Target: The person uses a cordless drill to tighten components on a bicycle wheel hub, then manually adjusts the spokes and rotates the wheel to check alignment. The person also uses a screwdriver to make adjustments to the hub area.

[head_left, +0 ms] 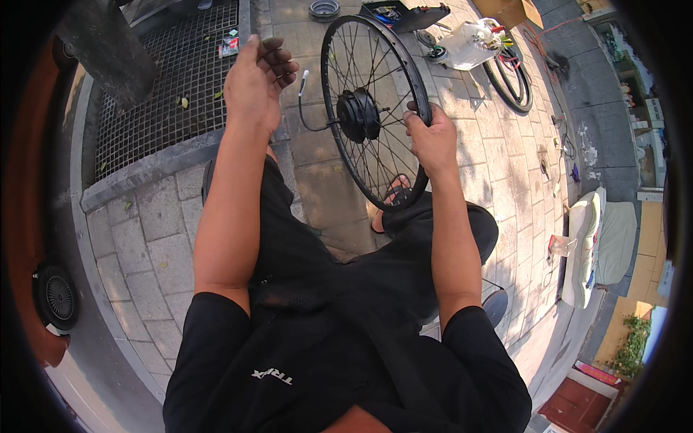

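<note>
A black spoked bicycle wheel (421,79) with no tyre on its rim stands upright in front of me, its lower edge down by my sandalled foot. At its centre sits a thick black hub motor (359,115). From the hub's left side a dark cable (306,124) curves up to a white connector. My right hand (432,137) grips the rim on its right side, thumb and fingers wrapped round it. Raised to the left of the wheel, my left hand (258,83) touches nothing; its darkened fingers are loosely curled and apart.
Beyond the wheel lie a grey metal ring (324,9), an open black toolbox (415,18) and a white bag (465,45). Tyres (514,97) rest on the paving at the far right. At left a tree trunk (108,54) rises from a metal grate (189,72). Pale cushions (582,249) lie right.
</note>
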Available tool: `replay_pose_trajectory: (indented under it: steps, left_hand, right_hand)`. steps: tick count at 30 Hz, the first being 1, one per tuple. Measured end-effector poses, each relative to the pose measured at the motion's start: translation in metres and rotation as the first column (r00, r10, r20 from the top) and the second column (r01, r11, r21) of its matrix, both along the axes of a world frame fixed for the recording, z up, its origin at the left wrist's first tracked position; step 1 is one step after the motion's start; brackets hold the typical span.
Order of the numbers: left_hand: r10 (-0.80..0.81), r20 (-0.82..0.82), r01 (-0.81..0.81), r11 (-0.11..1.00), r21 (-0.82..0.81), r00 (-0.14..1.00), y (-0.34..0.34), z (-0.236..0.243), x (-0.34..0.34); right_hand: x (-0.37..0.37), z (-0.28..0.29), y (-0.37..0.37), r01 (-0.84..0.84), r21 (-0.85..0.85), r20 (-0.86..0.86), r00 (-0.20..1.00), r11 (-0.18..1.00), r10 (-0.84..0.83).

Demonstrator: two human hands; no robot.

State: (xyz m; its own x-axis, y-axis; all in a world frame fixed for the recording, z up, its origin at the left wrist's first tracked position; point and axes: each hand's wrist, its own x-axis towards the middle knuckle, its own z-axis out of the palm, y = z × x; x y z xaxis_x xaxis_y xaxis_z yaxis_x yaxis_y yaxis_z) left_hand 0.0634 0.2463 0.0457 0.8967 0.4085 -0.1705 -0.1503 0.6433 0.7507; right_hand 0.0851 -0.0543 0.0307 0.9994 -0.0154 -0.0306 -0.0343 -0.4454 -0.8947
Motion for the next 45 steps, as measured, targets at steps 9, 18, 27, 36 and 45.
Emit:
replay_pose_trajectory:
  steps: [9, 18, 27, 36, 45]
  left_hand:
    - [-0.061, 0.033, 0.058, 0.996, 0.066, 0.998, 0.004, -0.002, -0.001]
    - [-0.132, 0.309, -0.085, 0.797, 0.598, 0.942, -0.035, -0.005, -0.013]
    - [-0.228, 0.117, 0.047, 0.607, 0.793, 0.967, -0.067, -0.023, -0.007]
    - [-0.294, 0.006, 0.12, 0.409, 0.904, 0.956, -0.081, -0.034, -0.003]
    - [-0.509, -0.461, 0.351, -0.303, 0.886, 0.726, -0.086, -0.028, -0.008]
  right_hand:
    - [0.0, -0.004, 0.005, -0.01, -0.118, 0.161, 0.987, 0.993, 0.029]
    - [-0.014, 0.008, 0.005, -0.007, -0.083, 0.08, 0.997, 0.997, 0.013]
    - [-0.022, 0.005, -0.002, -0.037, -0.015, 0.111, 0.993, 0.999, 0.038]
    - [-0.019, -0.006, 0.0, -0.083, -0.004, 0.105, 0.991, 0.997, 0.083]
    - [-0.043, -0.001, -0.002, -0.029, 0.024, 0.15, 0.988, 0.999, 0.025]
